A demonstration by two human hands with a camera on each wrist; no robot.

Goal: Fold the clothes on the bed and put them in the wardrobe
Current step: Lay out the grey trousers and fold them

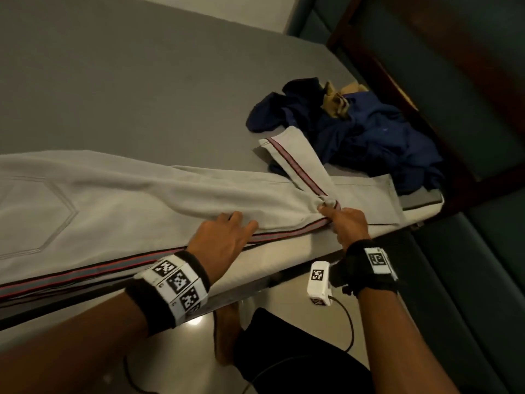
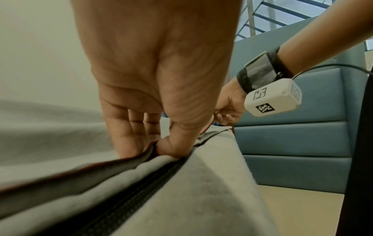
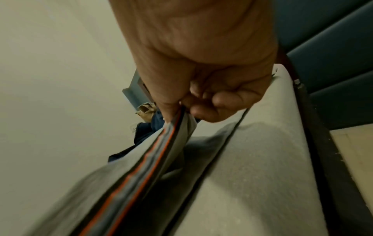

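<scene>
You're still early on this one imo. The grey track pants (image 1: pixel 119 194) are laid out flat along the near edge of the bed (image 1: pixel 142 95), legs not lined up yet: one leg end is flipped back and sits just past your right hand (image 1: pixel 345 223), pointing away from you. So no fold finished as far as I can see, and nothing's gone to the wardrobe, which isn't in view btw.

Grips: your right hand is closed in a pinch on the striped side seam of the pants, thumb + curled fingers (image 3: pixel 203 111) clamped on the fabric. Your left hand (image 1: pixel 224 237) is next to it on the same seam, fingers mostly straight, thumb (image 2: pixel 173 143) tucked into the fabric edge, pinching it.

Still left: the pile of dark blue clothes (image 1: pixel 369 135) w/ something tan (image 1: pixel 338 102) on top, beyond your right hand and touching the flipped leg.

Room: bed has a plain grey sheet, dark wood frame (image 1: pixel 397 81) on the far side of the pile, teal padded panels (image 2: pixel 292 143) around, pale glossy floor (image 1: pixel 199 351) under your hands.
</scene>
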